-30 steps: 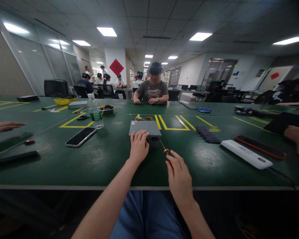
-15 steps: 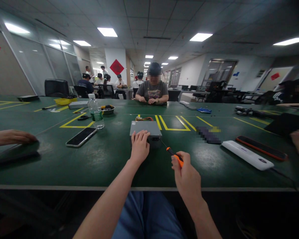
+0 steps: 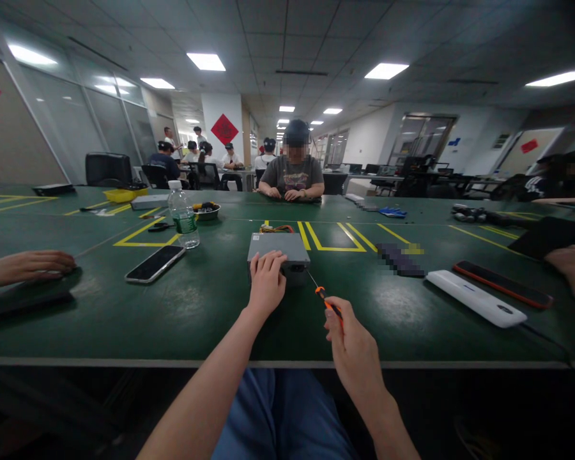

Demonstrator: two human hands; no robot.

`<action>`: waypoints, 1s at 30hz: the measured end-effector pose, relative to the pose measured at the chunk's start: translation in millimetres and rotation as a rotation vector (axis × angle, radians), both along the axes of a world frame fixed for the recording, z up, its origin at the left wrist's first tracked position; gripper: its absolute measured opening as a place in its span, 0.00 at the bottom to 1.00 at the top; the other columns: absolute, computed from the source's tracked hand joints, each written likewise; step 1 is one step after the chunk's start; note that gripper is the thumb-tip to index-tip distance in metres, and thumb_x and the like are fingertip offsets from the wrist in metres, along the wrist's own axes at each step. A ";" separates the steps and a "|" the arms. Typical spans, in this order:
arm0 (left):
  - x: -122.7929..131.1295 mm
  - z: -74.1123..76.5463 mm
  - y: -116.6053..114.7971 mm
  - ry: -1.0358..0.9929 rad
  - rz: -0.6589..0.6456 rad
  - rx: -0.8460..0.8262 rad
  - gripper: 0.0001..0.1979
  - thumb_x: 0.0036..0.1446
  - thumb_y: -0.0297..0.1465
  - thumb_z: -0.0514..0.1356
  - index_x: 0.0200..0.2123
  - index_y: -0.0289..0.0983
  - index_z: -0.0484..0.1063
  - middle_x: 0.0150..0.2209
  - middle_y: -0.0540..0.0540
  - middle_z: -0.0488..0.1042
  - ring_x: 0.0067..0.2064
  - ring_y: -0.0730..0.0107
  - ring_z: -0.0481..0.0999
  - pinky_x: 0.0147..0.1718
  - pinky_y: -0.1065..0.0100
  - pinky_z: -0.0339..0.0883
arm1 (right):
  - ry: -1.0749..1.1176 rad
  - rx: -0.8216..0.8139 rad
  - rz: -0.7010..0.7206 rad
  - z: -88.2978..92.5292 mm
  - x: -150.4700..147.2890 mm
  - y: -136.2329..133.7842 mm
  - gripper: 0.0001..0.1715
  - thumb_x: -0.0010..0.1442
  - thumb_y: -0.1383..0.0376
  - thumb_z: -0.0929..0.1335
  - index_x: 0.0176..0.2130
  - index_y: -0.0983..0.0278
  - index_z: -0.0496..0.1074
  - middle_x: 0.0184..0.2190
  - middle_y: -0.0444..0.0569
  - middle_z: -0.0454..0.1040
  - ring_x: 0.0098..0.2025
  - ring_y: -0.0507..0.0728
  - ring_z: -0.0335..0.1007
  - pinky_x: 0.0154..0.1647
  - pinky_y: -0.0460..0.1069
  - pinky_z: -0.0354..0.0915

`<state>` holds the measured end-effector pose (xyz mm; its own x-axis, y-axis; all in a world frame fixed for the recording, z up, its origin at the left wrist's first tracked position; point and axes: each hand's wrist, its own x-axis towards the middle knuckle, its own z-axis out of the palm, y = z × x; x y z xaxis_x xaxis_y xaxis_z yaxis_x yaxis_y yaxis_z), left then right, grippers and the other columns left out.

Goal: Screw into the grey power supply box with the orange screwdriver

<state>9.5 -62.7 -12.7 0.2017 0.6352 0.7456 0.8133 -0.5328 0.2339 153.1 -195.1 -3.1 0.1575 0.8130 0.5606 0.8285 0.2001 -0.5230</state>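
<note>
A grey metal computer power supply point(image 3: 287, 246) sits on the green table in front of me, with coloured cables point(image 3: 278, 229) at its back. My left hand point(image 3: 267, 281) holds it down, fingers over the top and thumb at the near face. An orange and black screwdriver point(image 3: 321, 292) is in the closed fingers of my right hand point(image 3: 352, 338). Its thin shaft points up and left, the tip at the near right corner of the power supply. Whether the tip sits in a screw is too small to tell.
Left of the power supply are a phone point(image 3: 156, 264), a water bottle point(image 3: 184, 220) and a metal bowl point(image 3: 206, 211). A white device point(image 3: 474, 298) and an orange-edged black one point(image 3: 502, 284) lie right. A person point(image 3: 294, 172) sits opposite; others' hands show at both sides.
My right hand and the screwdriver have moved slightly left, and the handle has turned a little. My left hand stays on the power supply, which has shifted very slightly left.
</note>
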 end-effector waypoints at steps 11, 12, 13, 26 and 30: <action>-0.5 0.0 -0.6 0.013 -0.002 -0.002 0.20 0.51 0.22 0.51 0.47 0.41 0.63 0.52 0.48 0.68 0.56 0.65 0.62 0.60 0.54 0.42 | -0.319 0.462 -0.017 -1.2 -4.7 14.8 0.13 0.62 0.69 0.59 0.46 0.64 0.66 0.42 0.54 0.69 0.47 0.57 0.65 0.46 0.53 0.64; -0.5 -0.3 -0.3 0.012 -0.002 -0.003 0.20 0.51 0.22 0.51 0.47 0.41 0.63 0.52 0.48 0.68 0.56 0.65 0.62 0.60 0.54 0.42 | -0.328 0.461 -0.053 -2.0 -3.4 15.6 0.12 0.62 0.67 0.60 0.45 0.63 0.67 0.41 0.53 0.70 0.44 0.57 0.66 0.45 0.52 0.64; -0.5 -0.6 -0.1 0.011 -0.001 -0.003 0.20 0.51 0.22 0.51 0.47 0.42 0.63 0.52 0.48 0.68 0.56 0.65 0.62 0.60 0.54 0.42 | -0.327 0.444 -0.085 -2.8 -1.9 15.7 0.11 0.62 0.65 0.61 0.44 0.63 0.67 0.38 0.52 0.71 0.41 0.56 0.67 0.42 0.51 0.65; -0.3 0.5 -1.0 0.013 0.005 -0.008 0.20 0.51 0.22 0.51 0.47 0.41 0.63 0.52 0.47 0.67 0.56 0.65 0.61 0.60 0.54 0.42 | -0.248 0.352 -0.104 -3.8 -4.5 14.1 0.15 0.64 0.65 0.55 0.44 0.66 0.65 0.33 0.52 0.68 0.34 0.55 0.66 0.34 0.49 0.63; -0.2 1.5 -1.8 0.008 -0.001 -0.009 0.20 0.51 0.22 0.50 0.47 0.41 0.63 0.51 0.47 0.68 0.56 0.64 0.61 0.60 0.53 0.42 | -0.257 0.237 -0.205 -1.1 6.4 13.7 0.16 0.64 0.60 0.55 0.39 0.64 0.66 0.31 0.48 0.68 0.28 0.53 0.67 0.25 0.46 0.59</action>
